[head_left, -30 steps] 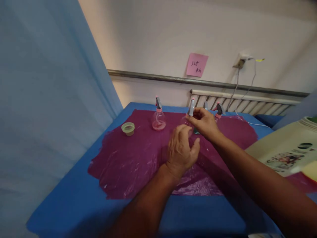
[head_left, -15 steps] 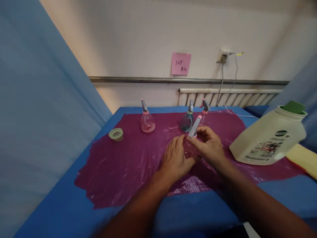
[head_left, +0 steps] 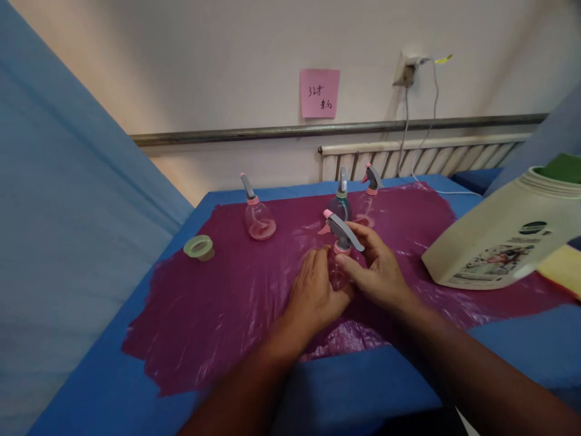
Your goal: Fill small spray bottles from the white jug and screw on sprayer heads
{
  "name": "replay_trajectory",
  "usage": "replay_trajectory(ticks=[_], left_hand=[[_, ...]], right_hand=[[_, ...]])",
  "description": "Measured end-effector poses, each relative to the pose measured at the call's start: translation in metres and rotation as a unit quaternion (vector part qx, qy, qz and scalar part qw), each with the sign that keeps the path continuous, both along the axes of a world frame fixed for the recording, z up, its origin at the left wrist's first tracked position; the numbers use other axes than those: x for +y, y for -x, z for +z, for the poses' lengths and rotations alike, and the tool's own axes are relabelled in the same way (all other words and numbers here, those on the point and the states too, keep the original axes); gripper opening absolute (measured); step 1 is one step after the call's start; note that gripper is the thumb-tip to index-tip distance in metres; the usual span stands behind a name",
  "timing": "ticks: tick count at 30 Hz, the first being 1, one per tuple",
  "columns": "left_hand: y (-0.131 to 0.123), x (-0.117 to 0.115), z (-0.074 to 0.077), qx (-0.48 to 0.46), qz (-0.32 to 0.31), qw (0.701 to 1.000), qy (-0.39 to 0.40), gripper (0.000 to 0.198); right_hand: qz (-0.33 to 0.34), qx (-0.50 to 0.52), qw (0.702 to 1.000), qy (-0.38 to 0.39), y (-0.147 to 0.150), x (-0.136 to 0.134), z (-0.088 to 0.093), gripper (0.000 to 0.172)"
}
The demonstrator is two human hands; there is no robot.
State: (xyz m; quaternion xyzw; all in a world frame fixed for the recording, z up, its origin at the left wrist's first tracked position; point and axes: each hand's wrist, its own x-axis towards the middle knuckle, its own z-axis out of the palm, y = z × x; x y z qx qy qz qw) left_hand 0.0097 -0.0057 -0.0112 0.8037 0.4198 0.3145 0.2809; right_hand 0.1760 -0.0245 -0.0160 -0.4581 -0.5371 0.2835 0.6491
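Between my hands stands a clear spray bottle with a grey trigger head, a pink nozzle and a pink collar. The nozzle points to the left and slightly up. My left hand is wrapped round the bottle's body, hiding much of it. At the collar, the thumb and fingers of my right hand close on the base of the spray head. Just behind are a spray bottle with teal liquid and another pink-collared spray bottle. A further spray bottle with pink liquid stands to the left.
A purple plastic sheet covers part of the blue table. On the left sits a small pale green cup. A large cream jug with something green in its mouth stands at right, near a yellow cloth. Blue curtains hang at the side.
The spray head between my hands has turned, so its nozzle now points left and its trigger shows. My hands stay on the bottle. The view has shifted slightly.
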Motion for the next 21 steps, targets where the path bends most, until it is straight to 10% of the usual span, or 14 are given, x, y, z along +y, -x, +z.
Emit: replay_trajectory(ticks=[15, 21], left_hand=[[-0.002, -0.002, 0.000, 0.012, -0.006, 1.000, 0.005, 0.069], [-0.002, 0.000, 0.005, 0.005, -0.030, 1.000, 0.009, 0.077]], right_hand=[[-0.080, -0.054, 0.995, -0.014, -0.002, -0.001, -0.007, 0.068], [-0.016, -0.032, 0.999, 0.003, -0.003, -0.003, -0.010, 0.083]])
